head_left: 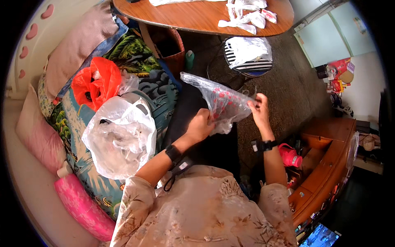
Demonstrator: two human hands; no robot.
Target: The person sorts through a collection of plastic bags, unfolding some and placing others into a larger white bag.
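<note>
A clear plastic bag (220,99) with red print is stretched out above my lap. My left hand (200,125) is closed on its near left edge. At the bag's right end, my right hand (260,110) pinches the plastic between thumb and fingers. Its far left corner sticks out flat, away from both hands. To the left of my left hand, on the bed, sits an open white plastic bag (119,158) with crumpled plastic inside. Just beyond it lies a red plastic bag (92,84), also open at the top.
Ahead is an oval wooden table (185,18) with knotted white plastic bags (249,18) on it. A striped stool (255,68) carries another white bag. At the right stand a wooden cabinet (325,164) and a pink flask (290,156). Pillows (82,41) lie on the bed.
</note>
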